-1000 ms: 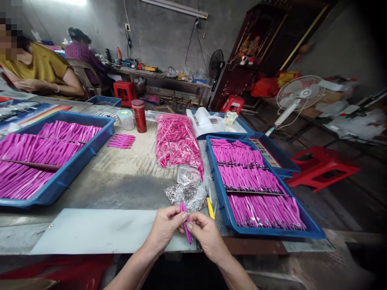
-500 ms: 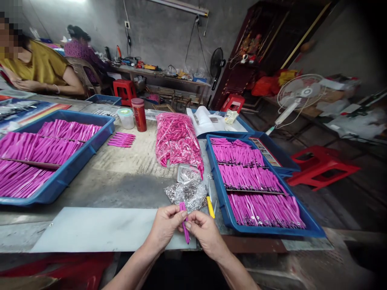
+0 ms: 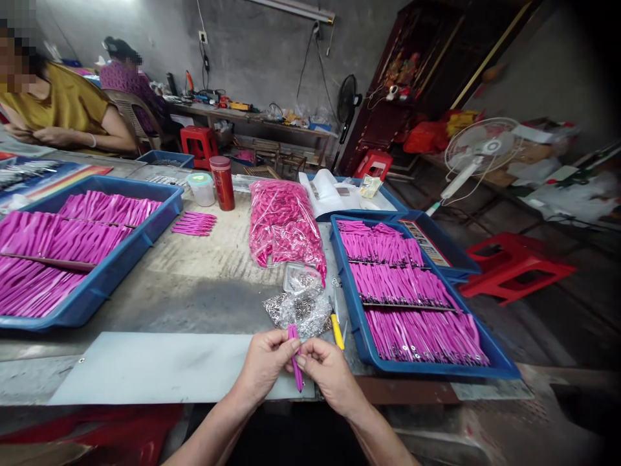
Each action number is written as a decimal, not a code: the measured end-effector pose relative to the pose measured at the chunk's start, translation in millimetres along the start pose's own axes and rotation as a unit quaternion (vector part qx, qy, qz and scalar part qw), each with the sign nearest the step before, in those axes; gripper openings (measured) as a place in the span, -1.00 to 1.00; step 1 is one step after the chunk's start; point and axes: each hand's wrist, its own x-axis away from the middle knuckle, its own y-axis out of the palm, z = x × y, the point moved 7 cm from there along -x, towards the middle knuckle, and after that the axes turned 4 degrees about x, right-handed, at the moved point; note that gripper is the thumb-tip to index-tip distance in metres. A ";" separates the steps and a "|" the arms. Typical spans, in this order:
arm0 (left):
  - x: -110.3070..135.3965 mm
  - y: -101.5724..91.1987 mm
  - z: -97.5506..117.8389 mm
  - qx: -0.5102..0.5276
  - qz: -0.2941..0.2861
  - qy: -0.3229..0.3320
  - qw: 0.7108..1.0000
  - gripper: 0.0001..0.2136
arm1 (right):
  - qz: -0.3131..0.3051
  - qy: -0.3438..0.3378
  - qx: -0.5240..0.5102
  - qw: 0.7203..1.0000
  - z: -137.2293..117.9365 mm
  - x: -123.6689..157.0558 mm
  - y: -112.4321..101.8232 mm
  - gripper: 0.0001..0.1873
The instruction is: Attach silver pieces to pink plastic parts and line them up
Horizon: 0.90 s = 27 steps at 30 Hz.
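Both my hands meet above the near edge of the table, closed round one slim magenta plastic piece (image 3: 297, 378). My left hand (image 3: 268, 359) pinches it between thumb and fingers from the left. From the right, my right hand (image 3: 330, 372) grips it lower down, its thumb and fingertips pressed to it. The piece points toward me, and its middle is partly hidden by my fingers. Just beyond lies a clear plastic bag of small silvery metal parts (image 3: 305, 310). A yellow-handled tool (image 3: 336, 331) rests beside that bag, near my right hand.
Blue trays of magenta pieces stand left (image 3: 167, 217) and right (image 3: 504, 370). A pale mat (image 3: 160, 369) lies left of my hands. Behind are a bag of pink pieces (image 3: 284, 220), a red tumbler (image 3: 222, 184) and a lidded tub (image 3: 201, 189). A co-worker (image 3: 77, 107) sits far left.
My hands keep nearly the same grip and place on the magenta piece. At far left, the co-worker's hands have shifted slightly.
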 end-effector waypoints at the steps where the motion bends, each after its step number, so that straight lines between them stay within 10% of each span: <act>1: -0.3 -0.4 -0.7 -0.001 0.003 -0.002 1.000 -0.74 | -0.002 0.003 -0.003 1.000 0.5 0.0 0.4 -0.78; 27: -3.2 -2.2 -13.3 0.066 0.006 -0.050 0.997 -0.75 | 0.001 0.036 -0.003 0.999 3.9 -0.4 2.3 -0.77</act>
